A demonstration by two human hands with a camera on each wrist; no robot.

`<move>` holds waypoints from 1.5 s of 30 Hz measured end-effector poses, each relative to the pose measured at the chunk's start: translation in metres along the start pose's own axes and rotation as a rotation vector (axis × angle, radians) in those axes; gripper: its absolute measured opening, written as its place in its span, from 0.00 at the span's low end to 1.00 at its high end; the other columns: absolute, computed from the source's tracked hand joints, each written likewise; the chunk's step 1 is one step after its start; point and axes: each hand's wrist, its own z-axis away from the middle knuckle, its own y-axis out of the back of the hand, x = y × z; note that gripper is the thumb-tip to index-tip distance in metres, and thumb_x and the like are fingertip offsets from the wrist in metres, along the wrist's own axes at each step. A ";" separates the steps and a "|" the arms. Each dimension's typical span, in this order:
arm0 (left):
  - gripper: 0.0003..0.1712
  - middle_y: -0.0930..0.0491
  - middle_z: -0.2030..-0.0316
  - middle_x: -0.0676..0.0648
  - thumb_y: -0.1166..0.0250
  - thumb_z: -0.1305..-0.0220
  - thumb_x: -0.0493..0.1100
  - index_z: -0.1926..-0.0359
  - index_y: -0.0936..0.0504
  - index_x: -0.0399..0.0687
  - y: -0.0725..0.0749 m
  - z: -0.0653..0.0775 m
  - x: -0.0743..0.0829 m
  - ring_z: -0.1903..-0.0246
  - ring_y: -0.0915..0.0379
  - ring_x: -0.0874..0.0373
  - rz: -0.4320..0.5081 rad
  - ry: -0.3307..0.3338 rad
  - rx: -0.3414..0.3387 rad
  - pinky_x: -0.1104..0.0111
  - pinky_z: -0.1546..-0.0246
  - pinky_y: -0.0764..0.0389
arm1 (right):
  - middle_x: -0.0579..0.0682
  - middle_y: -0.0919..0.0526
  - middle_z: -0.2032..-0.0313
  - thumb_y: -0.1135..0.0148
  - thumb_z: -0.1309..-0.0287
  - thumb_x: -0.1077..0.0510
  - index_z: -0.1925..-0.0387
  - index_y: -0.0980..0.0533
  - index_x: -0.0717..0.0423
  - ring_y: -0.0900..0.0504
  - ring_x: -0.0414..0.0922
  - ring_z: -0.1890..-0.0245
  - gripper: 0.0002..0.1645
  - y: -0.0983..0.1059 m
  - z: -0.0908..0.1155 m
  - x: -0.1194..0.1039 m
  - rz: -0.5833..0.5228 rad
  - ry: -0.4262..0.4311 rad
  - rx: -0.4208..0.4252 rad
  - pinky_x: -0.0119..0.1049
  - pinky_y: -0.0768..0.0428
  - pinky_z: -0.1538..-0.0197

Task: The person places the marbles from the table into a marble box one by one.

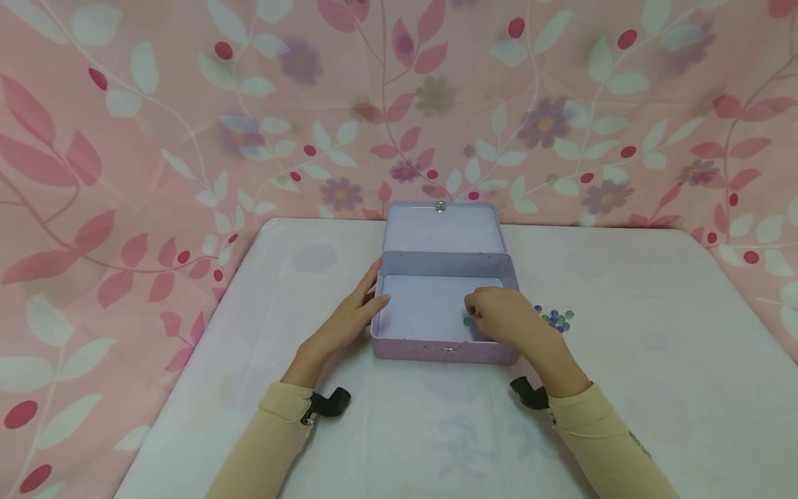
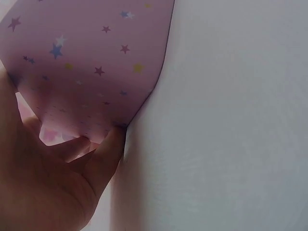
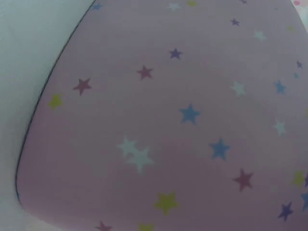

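A pink-lilac tin box (image 1: 413,350) with a star print stands on the table, its hinged lid (image 1: 442,229) raised at the back. My left hand (image 1: 346,319) holds the box's left side, with the thumb over the rim and the other fingers along the outer wall. Inside the box, toward its right side, is my right hand (image 1: 505,315) with curled fingers. A green glass bead (image 1: 467,321) shows just below those fingers; whether they hold it is hidden. In the right wrist view only the starry box wall (image 3: 187,139) shows, without the hand.
Right of the box, partly behind my right wrist, lies a small cluster of blue and green glass beads (image 1: 557,320). A metal clasp (image 1: 440,206) sits on the lid's edge. The white-covered table (image 1: 654,333) meets a pink floral cloth (image 1: 386,104) at the back.
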 end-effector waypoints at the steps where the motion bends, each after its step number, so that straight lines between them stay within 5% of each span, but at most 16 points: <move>1: 0.43 0.59 0.20 0.44 0.47 0.25 0.54 0.21 0.62 0.70 0.000 0.000 0.000 0.24 0.53 0.38 0.000 0.000 0.000 0.44 0.28 0.41 | 0.45 0.16 0.70 0.37 0.43 0.64 0.69 0.18 0.52 0.26 0.41 0.74 0.05 0.000 0.000 0.000 0.000 -0.001 0.000 0.39 0.22 0.68; 16: 0.42 0.59 0.20 0.48 0.47 0.25 0.54 0.21 0.62 0.70 -0.001 -0.002 -0.003 0.24 0.53 0.37 0.005 0.003 0.005 0.44 0.27 0.44 | 0.47 0.14 0.66 0.36 0.42 0.63 0.62 0.17 0.54 0.22 0.41 0.70 0.07 0.002 0.000 0.002 -0.065 -0.002 -0.014 0.40 0.20 0.65; 25: 0.41 0.57 0.21 0.56 0.47 0.28 0.63 0.24 0.61 0.83 -0.004 -0.015 -0.032 0.24 0.51 0.41 -0.017 -0.022 0.048 0.45 0.27 0.42 | 0.47 0.14 0.65 0.40 0.39 0.62 0.57 0.17 0.56 0.21 0.41 0.67 0.10 0.008 0.000 0.004 -0.149 0.016 -0.005 0.40 0.19 0.61; 33: 0.42 0.60 0.20 0.49 0.47 0.25 0.55 0.21 0.62 0.71 -0.001 -0.001 -0.002 0.23 0.54 0.39 -0.001 0.009 0.000 0.45 0.27 0.43 | 0.45 0.18 0.70 0.41 0.37 0.64 0.67 0.18 0.56 0.25 0.40 0.70 0.07 0.011 0.004 0.006 -0.206 0.050 0.022 0.37 0.22 0.63; 45: 0.42 0.59 0.20 0.48 0.48 0.24 0.54 0.21 0.62 0.69 -0.001 0.000 0.001 0.24 0.53 0.38 -0.010 0.010 0.003 0.45 0.27 0.43 | 0.46 0.18 0.72 0.39 0.39 0.63 0.67 0.17 0.56 0.25 0.43 0.70 0.05 0.021 0.006 0.019 -0.223 0.016 0.122 0.42 0.20 0.60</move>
